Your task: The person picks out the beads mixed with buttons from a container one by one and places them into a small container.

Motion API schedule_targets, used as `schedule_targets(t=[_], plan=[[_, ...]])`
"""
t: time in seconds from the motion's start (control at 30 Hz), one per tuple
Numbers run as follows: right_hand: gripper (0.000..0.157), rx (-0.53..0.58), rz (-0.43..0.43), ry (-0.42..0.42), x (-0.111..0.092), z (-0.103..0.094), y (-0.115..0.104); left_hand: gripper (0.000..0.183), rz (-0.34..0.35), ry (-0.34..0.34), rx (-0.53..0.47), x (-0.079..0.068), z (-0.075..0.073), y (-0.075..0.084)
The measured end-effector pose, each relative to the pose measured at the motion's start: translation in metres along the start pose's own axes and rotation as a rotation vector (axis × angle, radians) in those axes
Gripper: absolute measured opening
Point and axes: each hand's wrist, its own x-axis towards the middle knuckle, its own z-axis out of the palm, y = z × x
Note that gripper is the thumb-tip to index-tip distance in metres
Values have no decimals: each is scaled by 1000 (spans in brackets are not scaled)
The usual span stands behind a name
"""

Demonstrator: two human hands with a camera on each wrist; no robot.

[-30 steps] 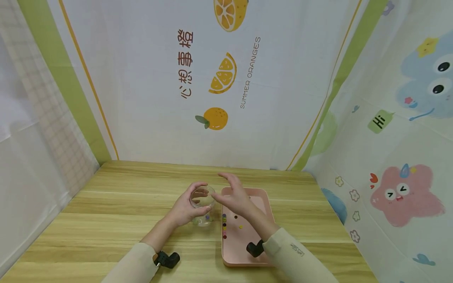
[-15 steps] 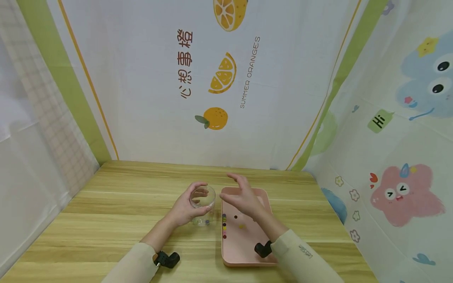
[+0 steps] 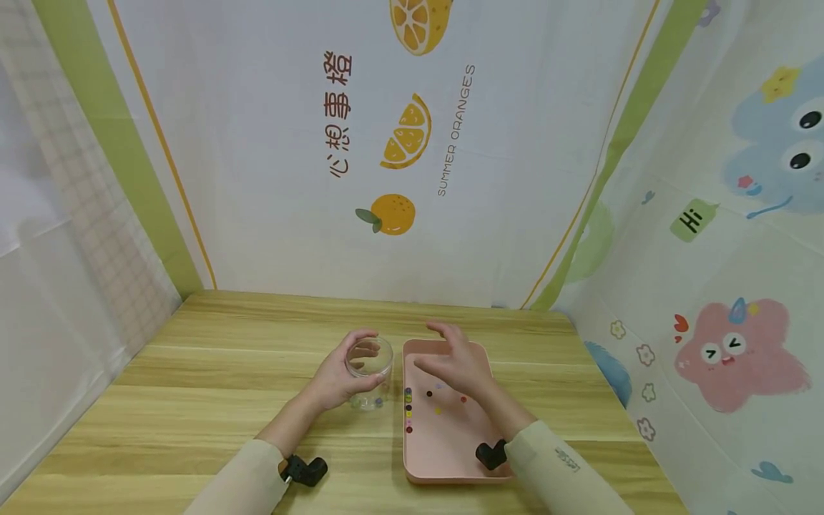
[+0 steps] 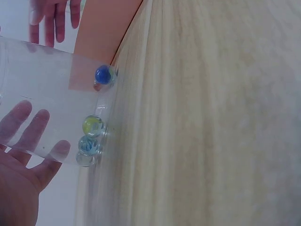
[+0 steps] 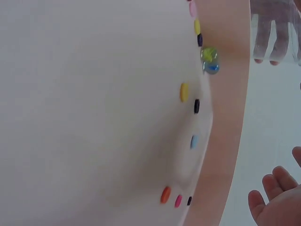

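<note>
My left hand (image 3: pixel 331 380) grips a clear jar (image 3: pixel 368 393) round its side, thumb at the front and fingers behind. The jar stands upright on the table, left of the pink tray (image 3: pixel 444 468). At its bottom, in the left wrist view, lie several glass marbles: a blue one (image 4: pixel 103 74) apart, a yellow-green one (image 4: pixel 92 125) in a cluster. My right hand (image 3: pixel 458 366) hovers over the tray's far part, fingers spread and holding nothing. Two marbles (image 5: pixel 209 54) sit against the tray wall in the right wrist view, near small flat discs.
Scattered over the tray floor are coloured discs, among them a yellow disc (image 5: pixel 184 92), a black disc (image 5: pixel 197 106) and an orange disc (image 5: pixel 165 194). More discs line its left wall. The wooden table (image 3: pixel 212 400) meets a printed curtain (image 3: pixel 277 236) at the back.
My right hand has moved right, away from the jar's mouth and over the tray, uncovering discs there. The blue marble has settled lower in the jar. My left hand keeps its grip.
</note>
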Motion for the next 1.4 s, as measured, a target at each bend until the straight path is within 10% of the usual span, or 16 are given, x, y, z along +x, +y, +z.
schedule_targets(t=[0.97, 1.4], plan=[[14, -345, -169, -137, -2, -1, 10, 77, -3, 5, -11, 1, 0, 0], [11, -488, -258, -177, -3, 5, 5, 77, 1, 1, -26, 1, 0, 0]])
